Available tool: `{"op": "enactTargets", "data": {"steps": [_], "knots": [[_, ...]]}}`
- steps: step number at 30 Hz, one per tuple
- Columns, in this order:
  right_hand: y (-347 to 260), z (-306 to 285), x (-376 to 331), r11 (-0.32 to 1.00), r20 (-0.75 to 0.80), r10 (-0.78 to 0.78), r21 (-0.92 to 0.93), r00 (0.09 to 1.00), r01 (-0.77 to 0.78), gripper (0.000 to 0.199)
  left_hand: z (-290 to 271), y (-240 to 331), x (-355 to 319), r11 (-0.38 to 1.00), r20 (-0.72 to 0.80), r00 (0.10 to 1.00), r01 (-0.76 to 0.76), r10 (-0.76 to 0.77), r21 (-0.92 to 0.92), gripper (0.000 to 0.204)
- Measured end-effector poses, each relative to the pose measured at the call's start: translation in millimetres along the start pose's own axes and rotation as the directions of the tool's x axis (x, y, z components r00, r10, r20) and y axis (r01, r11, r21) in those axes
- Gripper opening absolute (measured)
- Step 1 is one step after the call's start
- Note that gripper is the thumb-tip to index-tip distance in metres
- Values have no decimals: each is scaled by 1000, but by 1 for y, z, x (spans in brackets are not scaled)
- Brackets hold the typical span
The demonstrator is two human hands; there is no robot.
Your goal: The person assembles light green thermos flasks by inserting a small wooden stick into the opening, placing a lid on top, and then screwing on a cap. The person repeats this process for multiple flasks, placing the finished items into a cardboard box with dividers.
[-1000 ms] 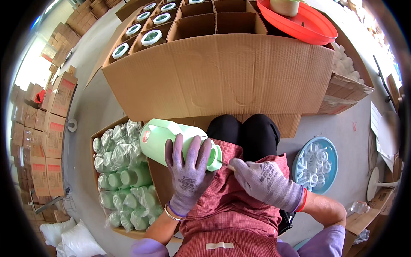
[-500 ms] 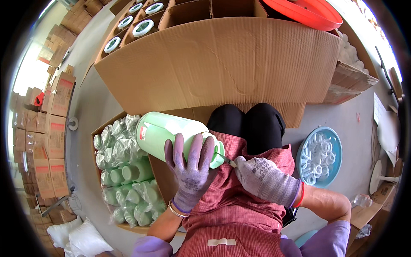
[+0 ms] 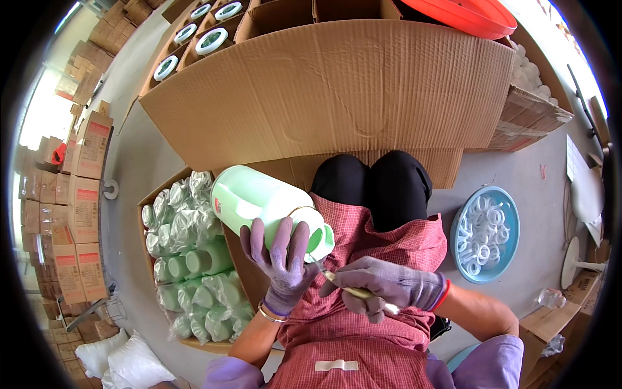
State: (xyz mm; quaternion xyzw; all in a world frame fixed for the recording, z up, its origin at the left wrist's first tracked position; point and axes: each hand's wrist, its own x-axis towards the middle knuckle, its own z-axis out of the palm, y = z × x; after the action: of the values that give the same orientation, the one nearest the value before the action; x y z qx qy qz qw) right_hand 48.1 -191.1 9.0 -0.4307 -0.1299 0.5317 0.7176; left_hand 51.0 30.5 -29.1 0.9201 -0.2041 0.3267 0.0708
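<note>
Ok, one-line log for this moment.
left hand: spread against green jug; right hand: holding slim tool, tip near jug mouth; right: blue basin, white rings

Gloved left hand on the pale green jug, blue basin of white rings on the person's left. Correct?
Wrong side: head view shows the blue basin of white rings on the person's right. Gloved left hand on the pale green jug is correct.
</note>
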Motion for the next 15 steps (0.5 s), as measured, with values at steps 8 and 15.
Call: {"op": "enactTargets", "data": {"steps": [8, 15], "knots": [[53, 58, 48, 94, 67, -409, 995, 910, -31, 43, 5, -17, -6, 983, -85, 995, 26, -42, -184, 60], [-31, 33, -21, 934, -552, -219, -357, 804, 9, 29, -28, -32, 12, 888, 43, 957, 281, -286, -364, 82]]}}
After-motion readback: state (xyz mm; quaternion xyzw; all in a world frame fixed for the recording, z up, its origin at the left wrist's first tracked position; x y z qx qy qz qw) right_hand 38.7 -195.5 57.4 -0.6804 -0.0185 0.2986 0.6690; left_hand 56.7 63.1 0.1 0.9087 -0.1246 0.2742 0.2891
